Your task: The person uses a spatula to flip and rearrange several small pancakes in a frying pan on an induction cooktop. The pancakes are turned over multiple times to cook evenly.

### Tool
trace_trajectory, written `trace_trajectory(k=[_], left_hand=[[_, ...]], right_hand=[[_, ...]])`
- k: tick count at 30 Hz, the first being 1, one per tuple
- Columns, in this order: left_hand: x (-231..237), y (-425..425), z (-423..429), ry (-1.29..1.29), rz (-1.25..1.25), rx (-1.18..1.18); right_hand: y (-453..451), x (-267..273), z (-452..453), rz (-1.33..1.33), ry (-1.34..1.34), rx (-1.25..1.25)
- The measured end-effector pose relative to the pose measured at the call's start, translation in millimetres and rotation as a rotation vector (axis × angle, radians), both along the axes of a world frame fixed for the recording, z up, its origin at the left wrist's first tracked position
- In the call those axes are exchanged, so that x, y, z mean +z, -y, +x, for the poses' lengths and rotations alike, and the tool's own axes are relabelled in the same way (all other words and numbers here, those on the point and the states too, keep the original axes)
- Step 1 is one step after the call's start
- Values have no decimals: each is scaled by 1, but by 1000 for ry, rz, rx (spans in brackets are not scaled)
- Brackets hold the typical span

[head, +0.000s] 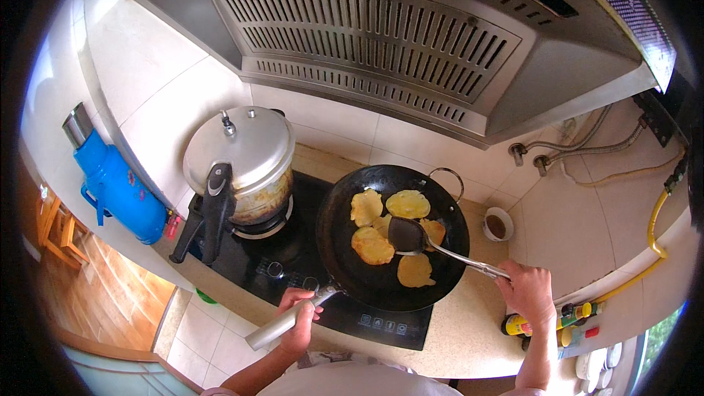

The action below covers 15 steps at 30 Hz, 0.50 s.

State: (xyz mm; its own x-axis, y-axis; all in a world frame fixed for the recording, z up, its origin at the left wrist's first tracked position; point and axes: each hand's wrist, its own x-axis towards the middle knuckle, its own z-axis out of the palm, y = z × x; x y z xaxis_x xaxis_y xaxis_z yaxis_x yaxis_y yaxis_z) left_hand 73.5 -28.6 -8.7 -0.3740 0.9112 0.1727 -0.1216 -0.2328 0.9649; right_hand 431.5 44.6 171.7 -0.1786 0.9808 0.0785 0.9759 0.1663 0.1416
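My left hand (297, 316) grips the silver handle (275, 328) of a black wok (352, 280) on the right side of the glass-topped gas stove (308, 258). In my right hand (526, 291) is the metal shaft of a spatula (408, 235). Its dark blade lies over the pieces in the middle of the wok, hiding parts of them. Several flat golden pieces of food rest on the wok's surface, among them a browned one (373, 246) to the left and a paler one (415, 271) nearest me.
A pressure cooker (242, 143) stands on the left burner, its black handles pointing towards me. A blue thermos flask (118, 187) is at the left. The range hood (374, 38) hangs above. A small bowl (498, 224) sits behind right; bottles (572, 316) stand at the right.
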Motion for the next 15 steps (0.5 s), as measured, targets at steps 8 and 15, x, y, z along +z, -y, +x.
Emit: trace_trajectory(k=[8, 15], left_hand=[[0, 0, -1, 60, 15, -33], [-3, 0, -1, 78, 11, -20]], right_hand=[[1, -6, 5, -12, -95, 113], [0, -1, -2, 11, -179, 42]])
